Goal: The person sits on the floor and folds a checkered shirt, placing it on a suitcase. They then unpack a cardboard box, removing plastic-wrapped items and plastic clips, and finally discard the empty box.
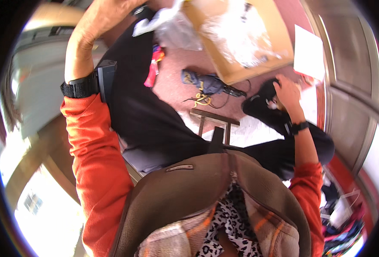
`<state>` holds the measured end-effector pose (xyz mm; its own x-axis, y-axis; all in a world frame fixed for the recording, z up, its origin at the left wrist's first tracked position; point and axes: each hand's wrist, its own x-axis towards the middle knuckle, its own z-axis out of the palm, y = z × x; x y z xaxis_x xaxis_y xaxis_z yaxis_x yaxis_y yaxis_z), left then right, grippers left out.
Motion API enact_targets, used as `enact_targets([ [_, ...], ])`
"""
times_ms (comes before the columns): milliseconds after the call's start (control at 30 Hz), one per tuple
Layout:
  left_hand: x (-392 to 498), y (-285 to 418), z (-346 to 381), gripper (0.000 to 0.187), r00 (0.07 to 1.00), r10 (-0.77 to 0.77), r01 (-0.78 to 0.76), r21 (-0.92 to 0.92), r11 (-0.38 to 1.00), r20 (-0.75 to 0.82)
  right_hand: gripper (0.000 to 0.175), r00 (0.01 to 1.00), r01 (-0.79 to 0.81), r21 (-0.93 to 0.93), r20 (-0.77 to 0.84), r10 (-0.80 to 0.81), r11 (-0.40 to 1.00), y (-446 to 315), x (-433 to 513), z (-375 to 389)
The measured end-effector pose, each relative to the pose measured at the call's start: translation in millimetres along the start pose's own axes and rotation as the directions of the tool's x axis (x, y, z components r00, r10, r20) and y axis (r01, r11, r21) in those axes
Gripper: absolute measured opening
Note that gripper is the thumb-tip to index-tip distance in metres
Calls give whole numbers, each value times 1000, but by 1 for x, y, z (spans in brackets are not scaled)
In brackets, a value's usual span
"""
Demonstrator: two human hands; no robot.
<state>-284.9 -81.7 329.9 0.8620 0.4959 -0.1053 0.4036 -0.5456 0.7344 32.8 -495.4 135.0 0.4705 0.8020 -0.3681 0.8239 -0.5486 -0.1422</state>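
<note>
My left hand [112, 14] reaches to the top edge of the view, where its fingers are partly cut off. A clear plastic bag [176, 29] lies close to it, but whether the fingers touch it I cannot tell. My right hand [286, 91] is low at the right, over my dark-clad foot [260, 96] and below the corner of an open cardboard box [250, 72]. What its fingers hold, if anything, is hidden. Crumpled clear plastic wrapping [237, 35] fills much of the box.
Between my legs, a blue bundle with a yellow cord [204, 85] lies on the reddish floor. A wooden stool [215, 117] stands nearer me. A white panel [308, 53] is right of the box, and piled clothes [344, 221] lie farther down. A bright pink packet [152, 72] sits beside my left leg.
</note>
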Motion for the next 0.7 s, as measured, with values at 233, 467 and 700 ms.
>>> enact_targets([
  [233, -174, -29, -26, 21, 834, -125, -89, -354, 931, -537, 59, 901, 433, 24, 23, -434, 901, -65, -5, 23],
  [467, -357, -157, 101, 21, 679, -624, 478, -413, 775, -387, 78, 947, 247, 118, 181, -266, 962, -81, -16, 47],
  [700, -357, -169, 328, 121, 638, -769, 770, 21, 638, -35, 72, 935, 170, 64, 305, -181, 983, -82, -6, 34],
])
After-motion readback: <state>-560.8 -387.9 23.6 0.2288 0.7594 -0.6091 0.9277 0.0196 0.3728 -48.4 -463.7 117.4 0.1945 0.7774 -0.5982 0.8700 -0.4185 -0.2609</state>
